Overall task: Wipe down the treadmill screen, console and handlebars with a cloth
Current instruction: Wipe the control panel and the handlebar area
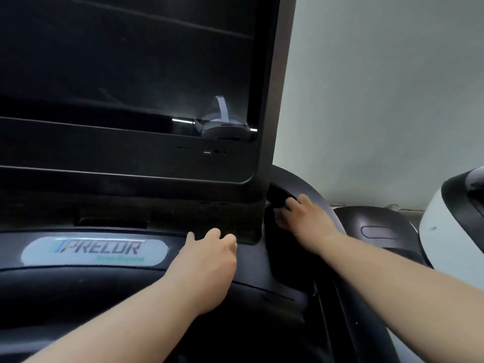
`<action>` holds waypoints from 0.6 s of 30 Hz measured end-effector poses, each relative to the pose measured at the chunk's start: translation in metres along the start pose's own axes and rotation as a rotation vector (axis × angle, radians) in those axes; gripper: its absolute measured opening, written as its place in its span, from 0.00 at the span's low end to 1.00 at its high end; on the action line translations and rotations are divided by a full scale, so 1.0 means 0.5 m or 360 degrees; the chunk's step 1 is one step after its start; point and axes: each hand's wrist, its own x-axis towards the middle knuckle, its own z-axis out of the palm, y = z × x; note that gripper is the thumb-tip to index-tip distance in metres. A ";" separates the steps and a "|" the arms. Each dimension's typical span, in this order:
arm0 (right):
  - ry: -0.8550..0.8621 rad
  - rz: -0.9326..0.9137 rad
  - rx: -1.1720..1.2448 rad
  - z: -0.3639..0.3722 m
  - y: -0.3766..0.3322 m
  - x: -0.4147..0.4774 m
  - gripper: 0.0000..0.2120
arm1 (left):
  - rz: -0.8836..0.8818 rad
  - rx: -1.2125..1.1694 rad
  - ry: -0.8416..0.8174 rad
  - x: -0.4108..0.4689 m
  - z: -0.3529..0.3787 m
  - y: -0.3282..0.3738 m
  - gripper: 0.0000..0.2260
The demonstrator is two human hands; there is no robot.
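The treadmill's dark screen [125, 82] fills the upper left of the view, switched off, with a faint reflection of a head-worn device near its lower right corner. Below it the black console [86, 289] runs across the frame, carrying a pale oval Precor badge [94, 251] on its left part. The left hand [207, 265] lies palm down on the console just right of the badge, its fingers [213, 233] curled and pressing against the lower edge of the screen housing; whether anything is pinched under them cannot be told. The right hand [306, 218] reaches further forward, past the right edge of the screen housing, into a dark recess [277, 197] beside the screen mount. Its fingertips [290, 203] close on something dark there, which may be the cloth [276, 205], but it blends with the black plastic and cannot be made out for sure. Both forearms are bare and stretch up from the bottom of the frame. To the right, a second machine with a white shell [450, 231] stands near, and a plain pale wall [379, 87] rises behind. The handlebars cannot be picked out clearly among the dark shapes.
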 end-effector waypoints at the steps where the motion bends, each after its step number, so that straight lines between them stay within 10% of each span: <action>1: 0.0087 -0.0035 0.0076 -0.005 0.000 0.017 0.02 | -0.0005 -0.0002 0.0003 0.002 0.001 -0.001 0.23; 11: 0.0222 -0.0113 0.0223 -0.022 0.020 0.052 0.02 | -0.0042 -0.0032 0.0022 0.003 0.006 -0.003 0.24; 18: -0.0379 0.0234 -0.0248 -0.048 -0.007 -0.084 0.12 | -0.0055 -0.0023 0.0059 -0.001 0.009 -0.002 0.23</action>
